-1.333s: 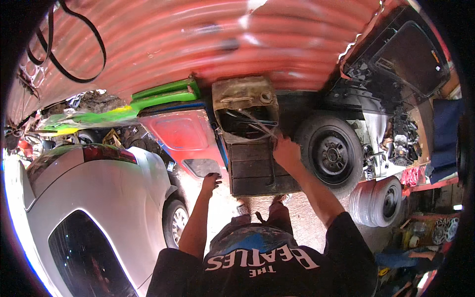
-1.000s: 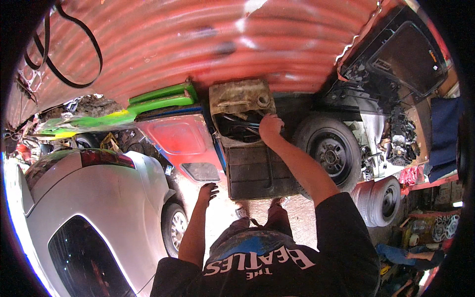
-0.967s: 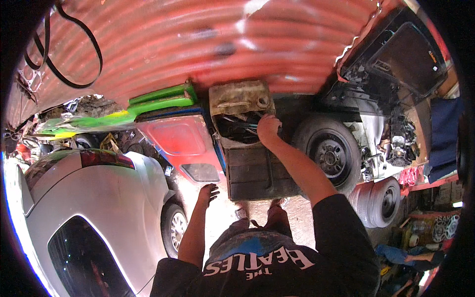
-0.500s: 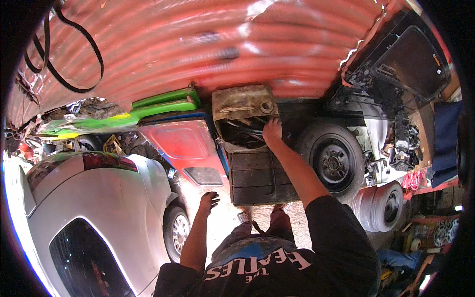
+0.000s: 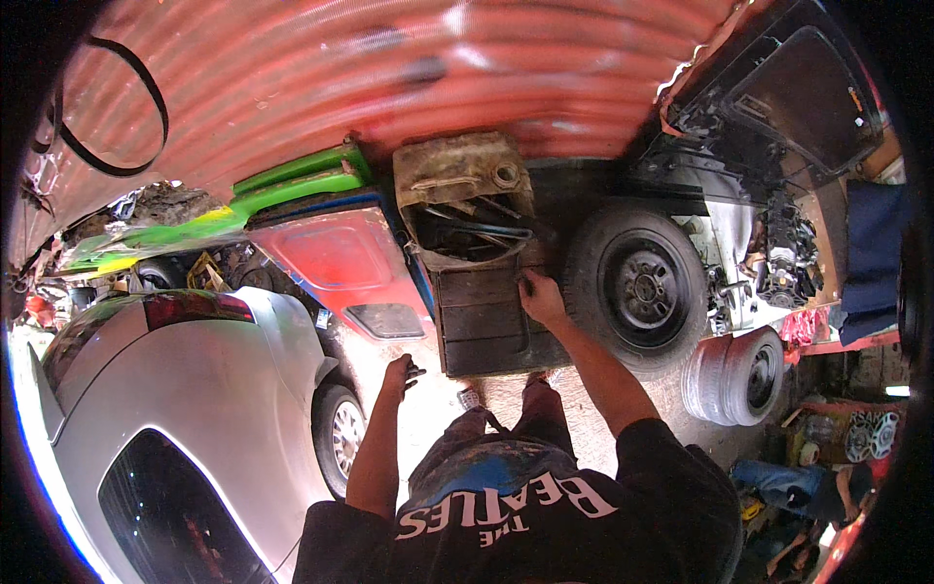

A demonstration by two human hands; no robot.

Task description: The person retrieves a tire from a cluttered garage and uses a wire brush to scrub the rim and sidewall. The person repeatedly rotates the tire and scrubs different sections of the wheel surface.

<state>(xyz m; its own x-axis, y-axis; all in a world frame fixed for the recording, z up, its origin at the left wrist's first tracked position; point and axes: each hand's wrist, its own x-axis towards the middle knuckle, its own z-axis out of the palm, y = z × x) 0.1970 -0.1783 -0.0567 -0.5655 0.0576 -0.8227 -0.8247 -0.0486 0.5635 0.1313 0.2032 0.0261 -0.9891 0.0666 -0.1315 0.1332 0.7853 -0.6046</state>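
My right hand (image 5: 539, 297) is over the front of a dark wooden box (image 5: 477, 336), its fingers curled together; whatever they hold, if anything, is too small to make out. Just beyond it, on top of the box, sits a grimy tan container (image 5: 457, 165) with an open side and a round port. Several dark, long tools (image 5: 467, 229) lie inside it. Low over the bright floor, between the box and a silver car, hangs my left hand (image 5: 400, 371). Its fingers are bent around something dark and slim that I cannot make out.
The silver car (image 5: 185, 380) fills the left side. Red (image 5: 336, 258) and green (image 5: 302, 185) body panels lean by the corrugated red wall (image 5: 389, 78). A wheel with a black rim (image 5: 637, 287) stands right of the box, near more tyres (image 5: 735, 375). Another person (image 5: 808, 487) is at lower right.
My right hand has come out of the container's opening and back toward me, over the box front. My left hand stays low, its fingers more bent. The view has shifted slightly.
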